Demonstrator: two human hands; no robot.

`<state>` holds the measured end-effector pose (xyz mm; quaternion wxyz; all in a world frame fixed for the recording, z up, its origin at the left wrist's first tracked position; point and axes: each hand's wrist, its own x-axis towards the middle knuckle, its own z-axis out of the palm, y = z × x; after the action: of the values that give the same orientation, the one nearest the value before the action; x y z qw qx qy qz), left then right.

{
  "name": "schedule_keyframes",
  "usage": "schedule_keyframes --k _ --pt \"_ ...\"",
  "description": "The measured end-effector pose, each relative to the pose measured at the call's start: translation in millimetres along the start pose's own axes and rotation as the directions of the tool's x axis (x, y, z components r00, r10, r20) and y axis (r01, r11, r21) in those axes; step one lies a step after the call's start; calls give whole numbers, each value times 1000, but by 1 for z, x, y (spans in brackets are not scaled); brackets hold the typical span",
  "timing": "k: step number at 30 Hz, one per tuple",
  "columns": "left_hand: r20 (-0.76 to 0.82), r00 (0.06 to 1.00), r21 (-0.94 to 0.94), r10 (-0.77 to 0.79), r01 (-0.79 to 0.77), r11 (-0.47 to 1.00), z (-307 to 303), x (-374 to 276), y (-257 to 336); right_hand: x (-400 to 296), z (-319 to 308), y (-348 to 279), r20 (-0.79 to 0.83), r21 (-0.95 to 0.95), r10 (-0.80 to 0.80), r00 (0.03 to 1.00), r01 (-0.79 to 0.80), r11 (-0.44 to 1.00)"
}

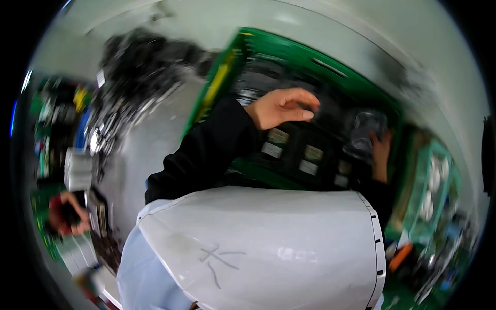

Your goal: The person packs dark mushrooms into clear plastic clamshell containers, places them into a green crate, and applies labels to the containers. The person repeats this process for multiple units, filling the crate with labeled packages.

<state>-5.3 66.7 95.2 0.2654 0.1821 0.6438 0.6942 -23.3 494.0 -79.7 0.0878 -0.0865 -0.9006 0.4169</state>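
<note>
A large green plastic crate (286, 42) stands before me, holding several dark packages. My left hand (285, 108) hovers over its middle, fingers curled and apart, with nothing in them. At the crate's right side, my right hand (381, 153) grips a dark package in shiny clear plastic (364, 130); blur hides part of its fingers. Along the near side lie dark packs with pale labels, among them a left pack (275, 143), a middle pack (311, 159) and a right pack (343, 173). The labels bear writing.
On the grey tabletop (143, 135) to the left lies a heap of black plastic-wrapped items (143, 58). A person (64, 217) works at far left. A translucent green basket (428, 193) with white items stands at right, near an orange object (400, 257).
</note>
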Motion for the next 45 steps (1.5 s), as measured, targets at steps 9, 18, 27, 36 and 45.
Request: schedule_keyframes --k 9,18,27,36,45 --pt "-947 263 -218 -187 -93 972 -213 -344 -77 -19 37 -85 95 -226 -75 993 95 969" --pt "-893 -206 -424 -400 89 901 -498 -519 -94 -96 255 -428 619 358 -353 702 148 922" --pt "-957 -118 -285 -264 240 928 -669 -563 -207 -136 600 -703 865 389 -335 373 -77 918" --pt "-1000 -17 -14 -18 -243 970 -500 -578 -187 -171 724 -702 894 441 -329 305 -461 770" --pt "-922 -353 -191 -159 58 980 -293 -703 -288 -222 669 -527 922 186 34 385 -520 833"
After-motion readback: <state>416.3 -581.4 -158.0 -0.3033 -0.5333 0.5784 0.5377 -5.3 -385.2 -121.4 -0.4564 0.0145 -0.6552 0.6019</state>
